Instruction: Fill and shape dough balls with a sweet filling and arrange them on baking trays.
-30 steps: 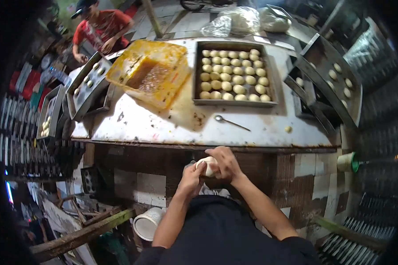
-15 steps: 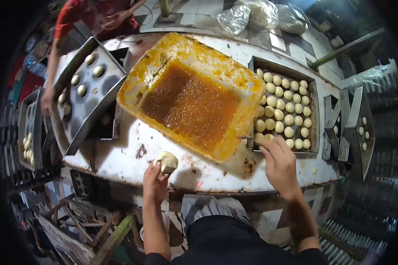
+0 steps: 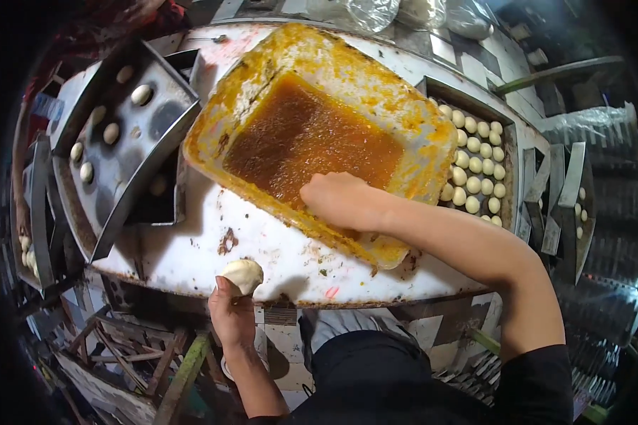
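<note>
In my left hand (image 3: 231,313), thumb and fingers close round a pale, soft lump of dough (image 3: 243,274), just over the table's front edge. My right hand (image 3: 337,201) reaches into a large yellow-smeared tub (image 3: 358,67), down at the near side of its wet orange-brown filling (image 3: 290,142). Its fingers are curled closed, knuckles up. The thin metal tool that showed in this hand earlier is hidden beneath it now. Right of the tub, a dark metal tray (image 3: 512,142) holds rows of round dough balls (image 3: 487,167), partly covered by the tub's rim.
On the left, tilted metal trays (image 3: 149,131) carry a few scattered dough balls. More trays (image 3: 573,205) stand at the right end of the white table (image 3: 191,248). Plastic bags (image 3: 422,13) lie at the back. A co-worker's arm (image 3: 23,163) hangs at the far left.
My right hand has moved left from beside the dough-ball tray into the tub. My left hand, still holding the dough, has shifted slightly left and down. The co-worker has moved farther left.
</note>
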Demonstrator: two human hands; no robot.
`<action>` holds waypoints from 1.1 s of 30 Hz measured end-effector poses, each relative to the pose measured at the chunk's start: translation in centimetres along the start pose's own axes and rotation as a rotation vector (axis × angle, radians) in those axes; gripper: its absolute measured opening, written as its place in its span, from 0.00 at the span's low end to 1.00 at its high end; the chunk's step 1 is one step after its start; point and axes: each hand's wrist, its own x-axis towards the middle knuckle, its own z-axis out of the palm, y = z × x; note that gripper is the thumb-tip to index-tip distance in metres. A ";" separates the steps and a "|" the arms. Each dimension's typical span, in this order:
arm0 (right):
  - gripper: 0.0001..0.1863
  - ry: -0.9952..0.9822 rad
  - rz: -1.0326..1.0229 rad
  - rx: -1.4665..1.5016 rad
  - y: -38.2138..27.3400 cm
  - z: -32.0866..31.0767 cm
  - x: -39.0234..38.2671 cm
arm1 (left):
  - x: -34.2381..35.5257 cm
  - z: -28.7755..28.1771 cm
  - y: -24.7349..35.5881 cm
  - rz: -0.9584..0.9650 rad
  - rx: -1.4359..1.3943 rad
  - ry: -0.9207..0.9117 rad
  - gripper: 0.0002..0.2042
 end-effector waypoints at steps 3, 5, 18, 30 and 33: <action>0.06 -0.021 0.053 0.102 0.4 -2.3 -1.0 | -2.9 0.7 0.8 0.090 -0.033 0.017 0.25; 0.07 0.179 -0.090 0.280 1.4 -3.2 -4.0 | -4.7 1.9 0.2 0.082 0.104 0.043 0.20; 0.04 1.031 -0.085 0.856 2.1 11.9 -31.2 | -16.7 21.0 -14.5 0.172 -0.377 -0.191 0.23; 0.26 0.629 -0.103 1.246 7.0 17.9 -45.8 | -33.5 21.1 -21.5 0.126 -0.022 -0.496 0.31; 0.24 0.498 -0.478 1.376 -0.1 15.3 -49.4 | -38.3 19.5 -22.5 0.200 0.184 -0.558 0.31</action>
